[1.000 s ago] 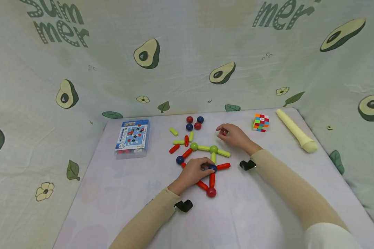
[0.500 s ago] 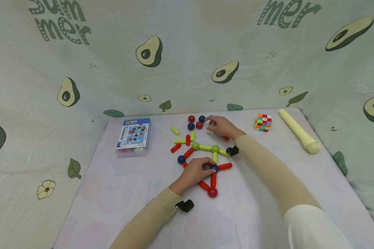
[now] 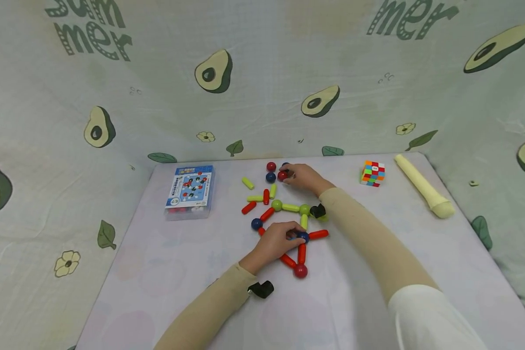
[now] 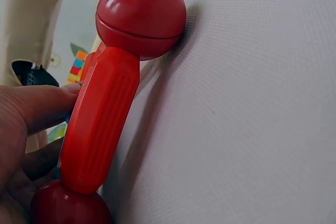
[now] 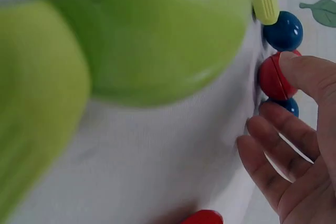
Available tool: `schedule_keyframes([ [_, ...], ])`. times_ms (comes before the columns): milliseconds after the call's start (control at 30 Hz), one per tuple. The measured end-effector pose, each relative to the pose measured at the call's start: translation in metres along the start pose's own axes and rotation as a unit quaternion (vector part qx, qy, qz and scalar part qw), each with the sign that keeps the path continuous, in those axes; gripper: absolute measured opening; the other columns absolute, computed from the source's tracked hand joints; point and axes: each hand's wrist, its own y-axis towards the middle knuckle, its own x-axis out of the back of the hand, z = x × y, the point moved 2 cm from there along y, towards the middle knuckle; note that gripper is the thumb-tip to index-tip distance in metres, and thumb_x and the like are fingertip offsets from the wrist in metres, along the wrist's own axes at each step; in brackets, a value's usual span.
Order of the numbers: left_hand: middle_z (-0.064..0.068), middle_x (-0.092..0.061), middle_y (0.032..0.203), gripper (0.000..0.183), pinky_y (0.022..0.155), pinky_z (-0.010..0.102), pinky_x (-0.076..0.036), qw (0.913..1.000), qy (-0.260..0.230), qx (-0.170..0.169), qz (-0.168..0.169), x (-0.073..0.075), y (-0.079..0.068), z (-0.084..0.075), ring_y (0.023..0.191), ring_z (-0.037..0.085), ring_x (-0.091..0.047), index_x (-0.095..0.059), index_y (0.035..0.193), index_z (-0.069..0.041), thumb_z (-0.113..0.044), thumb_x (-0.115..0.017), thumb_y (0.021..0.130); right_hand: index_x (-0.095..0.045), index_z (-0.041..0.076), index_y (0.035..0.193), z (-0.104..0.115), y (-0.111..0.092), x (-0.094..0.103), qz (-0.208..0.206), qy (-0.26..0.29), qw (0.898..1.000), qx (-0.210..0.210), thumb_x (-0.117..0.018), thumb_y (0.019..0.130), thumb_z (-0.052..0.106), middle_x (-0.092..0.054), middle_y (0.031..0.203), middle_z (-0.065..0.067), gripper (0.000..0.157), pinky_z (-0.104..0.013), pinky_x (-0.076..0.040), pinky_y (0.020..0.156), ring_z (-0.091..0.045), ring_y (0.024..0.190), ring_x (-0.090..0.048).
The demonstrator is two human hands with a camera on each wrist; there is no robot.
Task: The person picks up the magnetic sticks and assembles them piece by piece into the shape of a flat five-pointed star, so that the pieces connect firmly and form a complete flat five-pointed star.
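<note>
My left hand (image 3: 276,243) pinches a blue ball (image 3: 304,237) on a flat magnetic rod-and-ball shape on the table. In the left wrist view its thumb lies behind a red rod (image 4: 100,124) that runs up to a red ball (image 4: 142,17). The shape has more red rods, yellow-green rods, and green balls (image 3: 304,209). At the back, my right hand (image 3: 305,178) has its thumb and forefinger around a loose red ball (image 3: 282,176). The right wrist view shows that thumb pressed on the red ball (image 5: 274,77), with the other fingers spread. Blue balls (image 5: 283,31) sit beside it.
Loose yellow-green and red rods (image 3: 249,207) lie behind the shape. A boxed set (image 3: 189,192) stands at the back left. A puzzle cube (image 3: 373,173) and a pale yellow club-shaped thing (image 3: 424,185) lie at the back right. A printed cloth (image 3: 262,112) hangs behind.
My right hand has moved left and back to the loose balls and now takes the near red one; it left a red piece on the table on the way. My left hand holds its place.
</note>
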Motion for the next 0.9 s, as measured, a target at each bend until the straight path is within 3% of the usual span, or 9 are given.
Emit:
schedule_keyframes([
  [433, -0.016, -0.068, 0.095, 0.023, 0.078, 0.018, -0.05, 1.0, -0.001, 0.005, 0.003, -0.001, 0.0, 0.001, 0.085, 0.002, -0.059, -0.074, 0.115, -0.026, -0.03, -0.076, 0.093, -0.067, 0.012, 0.128, 0.008, -0.006, -0.002, 0.007, -0.028, 1.0, 0.007, -0.07, 0.098, 0.019, -0.067, 0.119, -0.013, 0.031, -0.044, -0.048, 0.101, -0.029, 0.107, -0.06],
  [667, -0.016, -0.068, 0.095, 0.024, 0.078, 0.018, -0.05, 1.0, -0.002, 0.005, -0.001, -0.001, -0.001, 0.001, 0.086, 0.003, -0.059, -0.073, 0.116, -0.025, -0.029, -0.077, 0.093, -0.068, 0.014, 0.127, 0.001, -0.025, 0.004, 0.029, -0.037, 0.999, 0.004, -0.07, 0.098, 0.02, -0.067, 0.121, -0.011, 0.03, -0.046, -0.047, 0.102, -0.027, 0.109, -0.059],
  [900, -0.016, -0.069, 0.094, 0.024, 0.076, 0.017, -0.05, 0.9999, -0.009, -0.014, -0.005, -0.001, -0.002, 0.0, 0.083, 0.0, -0.059, -0.074, 0.116, -0.023, -0.028, -0.076, 0.093, -0.07, 0.011, 0.126, -0.004, -0.051, 0.007, 0.025, -0.046, 0.998, 0.026, -0.072, 0.096, 0.016, -0.069, 0.12, -0.012, 0.03, -0.046, -0.047, 0.101, -0.027, 0.109, -0.061],
])
